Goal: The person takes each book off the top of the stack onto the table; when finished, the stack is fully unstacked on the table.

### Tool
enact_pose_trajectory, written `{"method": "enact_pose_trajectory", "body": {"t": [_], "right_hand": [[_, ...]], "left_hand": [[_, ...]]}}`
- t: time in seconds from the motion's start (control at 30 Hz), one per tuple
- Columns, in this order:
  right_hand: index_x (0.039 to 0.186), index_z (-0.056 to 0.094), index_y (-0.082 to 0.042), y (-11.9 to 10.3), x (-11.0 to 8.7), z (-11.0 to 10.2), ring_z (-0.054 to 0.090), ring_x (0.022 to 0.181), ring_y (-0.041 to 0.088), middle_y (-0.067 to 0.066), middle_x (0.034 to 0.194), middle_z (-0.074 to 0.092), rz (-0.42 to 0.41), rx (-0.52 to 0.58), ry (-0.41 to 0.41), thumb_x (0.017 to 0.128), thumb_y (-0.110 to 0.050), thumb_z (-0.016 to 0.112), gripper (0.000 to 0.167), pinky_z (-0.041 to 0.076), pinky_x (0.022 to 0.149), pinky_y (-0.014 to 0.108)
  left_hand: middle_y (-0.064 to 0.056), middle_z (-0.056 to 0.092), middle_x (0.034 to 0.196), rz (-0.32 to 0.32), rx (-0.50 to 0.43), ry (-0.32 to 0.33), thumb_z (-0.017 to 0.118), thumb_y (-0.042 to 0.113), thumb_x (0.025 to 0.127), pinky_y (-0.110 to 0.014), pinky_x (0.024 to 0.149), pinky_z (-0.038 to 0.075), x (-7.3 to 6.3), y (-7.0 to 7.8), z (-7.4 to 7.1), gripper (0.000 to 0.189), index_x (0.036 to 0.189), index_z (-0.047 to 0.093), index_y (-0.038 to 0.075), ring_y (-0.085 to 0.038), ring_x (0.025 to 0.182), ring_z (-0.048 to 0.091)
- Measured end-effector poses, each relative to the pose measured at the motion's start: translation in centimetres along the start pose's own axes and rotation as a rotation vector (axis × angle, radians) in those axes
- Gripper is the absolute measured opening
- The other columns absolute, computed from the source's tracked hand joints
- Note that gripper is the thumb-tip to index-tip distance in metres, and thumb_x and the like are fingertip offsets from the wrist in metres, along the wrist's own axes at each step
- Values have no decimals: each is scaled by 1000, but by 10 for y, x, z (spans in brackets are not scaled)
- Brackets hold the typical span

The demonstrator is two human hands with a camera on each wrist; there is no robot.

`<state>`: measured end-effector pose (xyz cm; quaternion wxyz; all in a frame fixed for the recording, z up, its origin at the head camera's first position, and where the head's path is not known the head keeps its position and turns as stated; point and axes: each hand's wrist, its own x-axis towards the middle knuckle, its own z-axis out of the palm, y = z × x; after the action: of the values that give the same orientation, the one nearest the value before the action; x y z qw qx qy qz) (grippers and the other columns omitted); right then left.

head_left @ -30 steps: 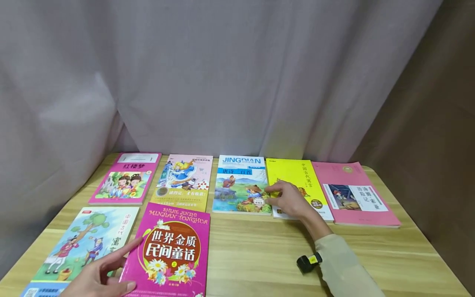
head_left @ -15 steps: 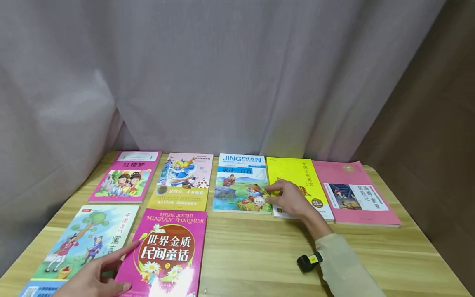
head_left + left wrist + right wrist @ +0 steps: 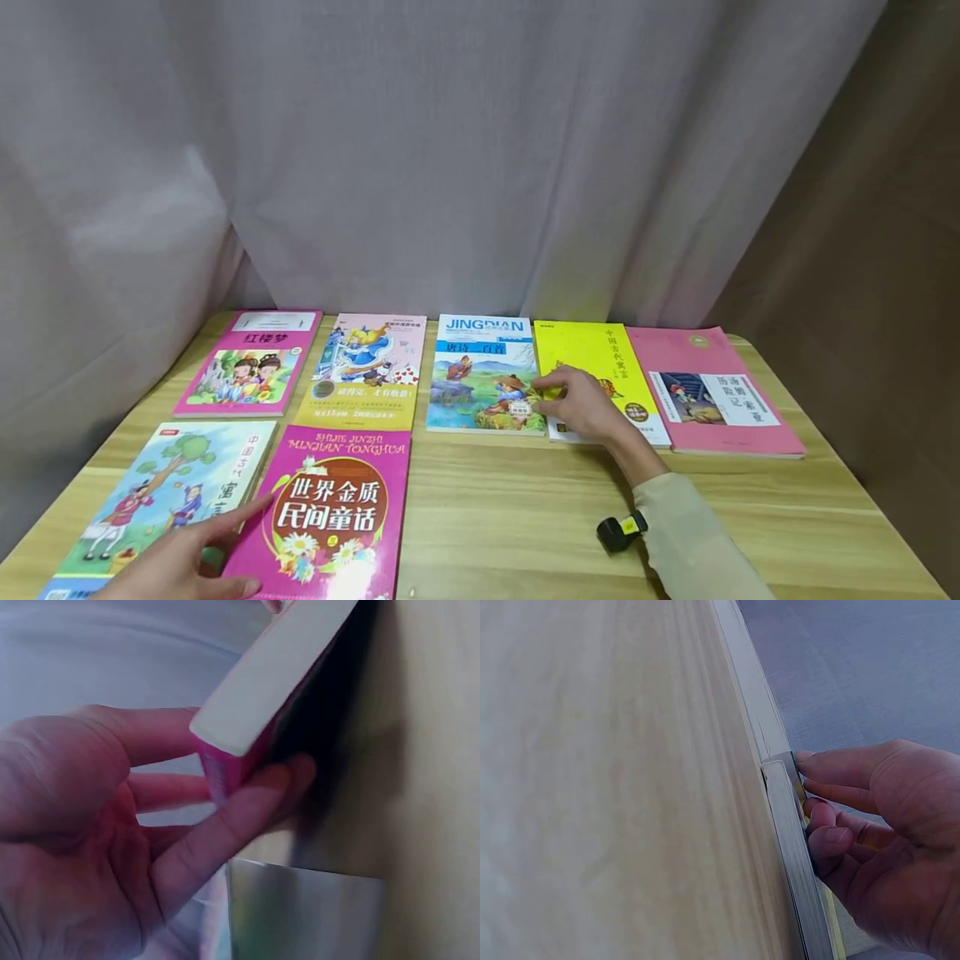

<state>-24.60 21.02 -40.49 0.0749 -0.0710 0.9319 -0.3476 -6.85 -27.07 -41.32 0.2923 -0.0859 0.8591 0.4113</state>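
In the head view, my left hand [image 3: 183, 550] grips the left edge of a magenta storybook [image 3: 330, 508]. The left wrist view shows its thumb and fingers on either side of the magenta spine [image 3: 225, 769], with that edge raised off the table. My right hand [image 3: 581, 404] rests over a yellow book [image 3: 592, 350]. Its thumb and index fingertip touch the right edge of a blue-titled book [image 3: 483, 375]. In the right wrist view, the other fingers [image 3: 832, 836] of that hand are loosely bent above the yellow book.
A pale green book [image 3: 165, 492] lies under and beside my left hand. Along the back stand in a row, lying flat, a pink book [image 3: 247, 362], an Alice-like cover [image 3: 367, 367] and a rose book [image 3: 716, 392]. Grey curtain [image 3: 450, 158] hangs behind the wooden table [image 3: 510, 517].
My left hand has drawn the magenta book slightly left and toward me, so more of the Alice-like cover behind it shows. The right hand has stayed put.
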Motion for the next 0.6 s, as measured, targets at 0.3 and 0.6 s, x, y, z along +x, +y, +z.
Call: {"method": "enact_pose_trajectory", "body": {"t": [0.3,0.6], "right_hand": [[140,70,-13,-1,-1,3,40,148,40,20,167,39,19,18,-9,96,-21,77,45,29,127,62],[141,70,-14,-1,-2,0,30,156,45,22,169,34,23,-1,-15,97,-23,76,45,23,129,65]], "left_hand": [[-4,72,116,0,167,55,82,38,91,-36,77,64,-12,6,-9,84,157,46,0,-17,91,68],[1,73,115,79,60,155,77,41,96,-31,75,63,-21,42,4,71,156,53,12,-15,91,69]]}}
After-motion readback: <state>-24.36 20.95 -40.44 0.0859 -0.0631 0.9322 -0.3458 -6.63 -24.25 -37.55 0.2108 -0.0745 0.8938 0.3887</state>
